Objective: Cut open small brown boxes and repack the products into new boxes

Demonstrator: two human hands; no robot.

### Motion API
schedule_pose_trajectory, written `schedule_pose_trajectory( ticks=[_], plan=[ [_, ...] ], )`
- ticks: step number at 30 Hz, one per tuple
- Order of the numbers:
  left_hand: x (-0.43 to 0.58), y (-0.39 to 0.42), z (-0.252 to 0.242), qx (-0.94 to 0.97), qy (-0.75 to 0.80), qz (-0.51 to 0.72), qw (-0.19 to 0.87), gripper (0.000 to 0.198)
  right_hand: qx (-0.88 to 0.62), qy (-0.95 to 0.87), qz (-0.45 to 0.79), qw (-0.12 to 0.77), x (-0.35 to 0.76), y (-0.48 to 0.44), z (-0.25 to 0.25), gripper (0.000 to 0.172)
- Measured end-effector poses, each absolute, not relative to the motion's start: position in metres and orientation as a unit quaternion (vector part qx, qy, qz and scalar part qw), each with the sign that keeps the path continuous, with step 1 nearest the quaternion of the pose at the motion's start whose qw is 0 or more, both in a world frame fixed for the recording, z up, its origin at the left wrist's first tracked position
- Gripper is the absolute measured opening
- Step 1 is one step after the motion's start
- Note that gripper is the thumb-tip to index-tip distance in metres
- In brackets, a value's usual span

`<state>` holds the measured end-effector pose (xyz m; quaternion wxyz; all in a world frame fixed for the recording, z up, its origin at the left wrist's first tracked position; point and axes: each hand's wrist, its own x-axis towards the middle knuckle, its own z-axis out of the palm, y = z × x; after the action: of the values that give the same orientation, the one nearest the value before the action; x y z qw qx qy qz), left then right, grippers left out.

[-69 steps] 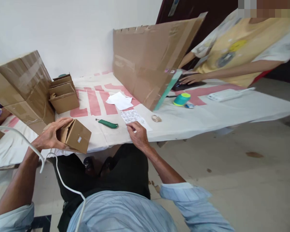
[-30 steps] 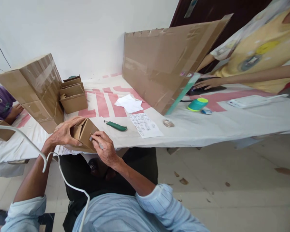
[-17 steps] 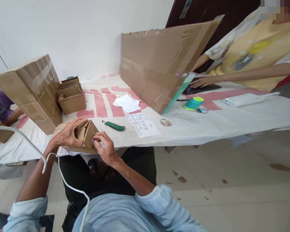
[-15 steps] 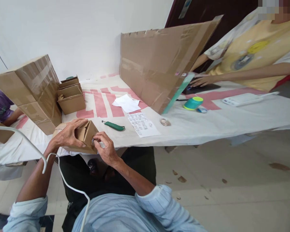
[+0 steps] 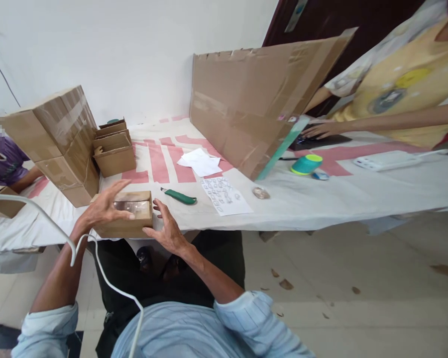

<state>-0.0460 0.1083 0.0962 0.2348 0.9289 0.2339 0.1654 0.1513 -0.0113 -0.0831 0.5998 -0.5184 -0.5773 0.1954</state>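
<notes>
A small cardboard box (image 5: pixel 125 228) lies on the table's front edge before me, with clear tape showing across its top. My left hand (image 5: pixel 106 206) is over the box's left part, thumb and fingers spread wide. At the box's right end is my right hand (image 5: pixel 168 229), its fingers apart and the thumb close to the front corner; whether it touches the cardboard I cannot tell. Neither hand grips anything. A green utility knife (image 5: pixel 179 196) rests on the cloth just beyond my right hand.
Stacked taped boxes (image 5: pixel 65 144) and open cartons (image 5: pixel 115 156) stand at the left. A large cardboard sheet (image 5: pixel 239 109) leans upright in the middle. Papers (image 5: pixel 226 196), a tape roll (image 5: pixel 260 193), a teal cylinder (image 5: pixel 306 164) and a power strip (image 5: pixel 386 160) lie rightward. Two people sit at either side.
The box has come down from a tilt to lie flat. Both hands have opened; my right fingers, pinched at the box's end before, are now spread. The view has shifted slightly.
</notes>
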Motion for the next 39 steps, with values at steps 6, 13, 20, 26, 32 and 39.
schedule_pose_trajectory(
  ticks=[6, 13, 20, 26, 32, 39],
  plan=[
    [-0.133, 0.139, 0.079, 0.825, 0.356, 0.271, 0.346, 0.129, -0.531, -0.568, 0.275, 0.566, 0.168, -0.007, -0.090, 0.079],
    [-0.157, 0.137, 0.005, 0.730, 0.354, 0.307, 0.498, 0.151, -0.510, -0.591, 0.299, 0.548, 0.186, -0.008, -0.091, 0.066],
    [-0.119, 0.088, -0.011, 0.744, 0.341, 0.398, 0.415, 0.126, -0.570, -0.547, 0.252, 0.559, 0.251, -0.003, -0.092, 0.058],
    [-0.079, 0.038, 0.008, 0.788, 0.328, 0.443, 0.275, 0.110, -0.616, -0.511, 0.223, 0.557, 0.269, -0.002, -0.102, 0.058],
    [-0.065, 0.022, 0.011, 0.811, 0.304, 0.460, 0.194, 0.103, -0.623, -0.571, 0.208, 0.493, 0.277, 0.002, -0.107, 0.044],
    [-0.069, 0.022, 0.007, 0.821, 0.289, 0.460, 0.177, 0.096, -0.765, -0.614, 0.016, 0.193, 0.306, 0.017, -0.103, 0.036]
  ],
)
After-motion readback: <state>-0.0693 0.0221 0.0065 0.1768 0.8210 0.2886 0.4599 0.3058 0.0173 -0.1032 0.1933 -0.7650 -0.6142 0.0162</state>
